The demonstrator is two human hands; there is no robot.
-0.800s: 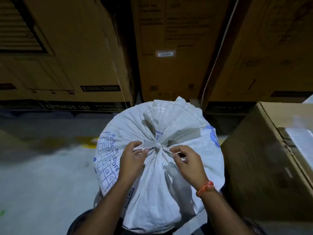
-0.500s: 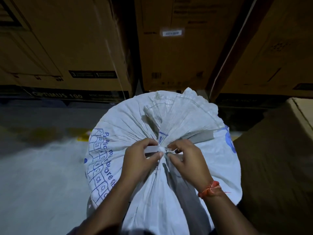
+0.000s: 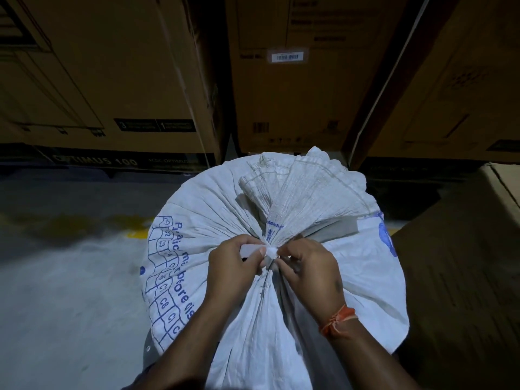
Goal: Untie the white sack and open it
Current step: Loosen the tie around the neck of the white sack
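both hands have drawn closer together at the tie since the earlier frames, where they sat slightly apart on either side of it. now the left hand (image 3: pixel 235 270) has its fingers curled, thumb and forefinger pinching the white tie strip (image 3: pixel 251 250) just left of the knot (image 3: pixel 271 251). the right hand (image 3: pixel 311 273) is curled too, its fingertips pinching at the knot from the right side; an orange thread band (image 3: pixel 337 319) circles that wrist. the knot sits directly between the two thumbs, touching both. the white woven sack (image 3: pixel 281 319) stands upright below and in front of the person, its neck gathered tight at the knot, the loose mouth (image 3: pixel 298 192) fanning out beyond the hands. blue print runs down the sack's left side. stacked cardboard cartons (image 3: pixel 295 94) rise behind it, another carton (image 3: pixel 464 263) stands just right, and grey concrete floor (image 3: pixel 70 291) lies to the left.
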